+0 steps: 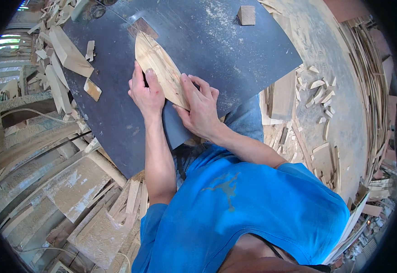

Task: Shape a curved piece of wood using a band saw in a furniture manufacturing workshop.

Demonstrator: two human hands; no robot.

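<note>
A pale, leaf-shaped piece of wood (157, 63) lies over the dark tabletop (207, 50), its far pointed end at a brown rectangular insert (146, 28) in that top. My left hand (147, 94) grips its left edge, thumb on the upper face and fingers along the side. Around the near right edge my right hand (201, 105) is closed, close to the other pointed end. Grain streaks and a few small dark spots mark the upper face. What lies under the wood is hidden, and fine detail around the insert is too blurred to tell.
A small wooden block (247, 15) sits at the top's far right. Cut offcuts (71, 52) pile along its left edge, with a small loose piece (92, 89) on it. Curved scraps (319, 93) lie to the right, before stacked thin strips (371, 91). Sawdust streaks the dark surface.
</note>
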